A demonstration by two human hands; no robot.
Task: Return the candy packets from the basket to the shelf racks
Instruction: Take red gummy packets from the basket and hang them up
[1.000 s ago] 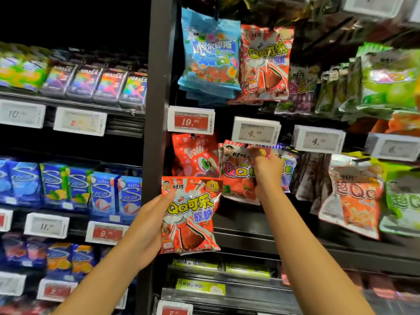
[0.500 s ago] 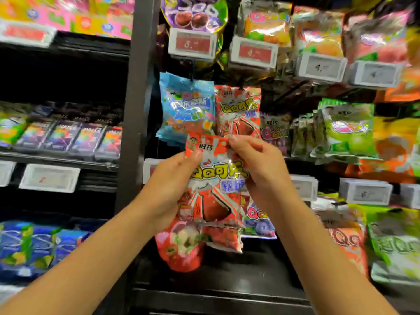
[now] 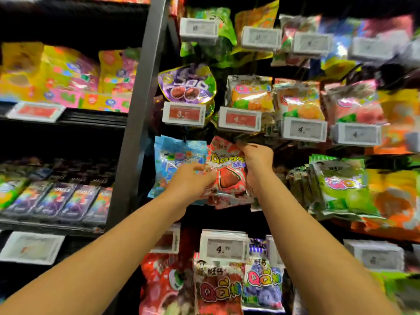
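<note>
Because a hanging packet must be threaded onto its peg, the right hand (image 3: 255,160) pinches the red cola candy packet (image 3: 223,171) by its top corner; the left hand (image 3: 193,180) grips its lower edge, steadying it beside the blue packet (image 3: 175,160).

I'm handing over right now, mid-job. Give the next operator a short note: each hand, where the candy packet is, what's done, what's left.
Left hand: its grip holds the lower left side of the red cola candy packet.
Right hand: pinches the packet's top right corner, up by the rack.
Packet: raised against the middle rack row, right beside the hanging blue packet and under the red price tag.
Done: packet brought to its row.
Left: whether it is on its hook cannot be seen; seat it, let go. The basket is out of view.
</note>
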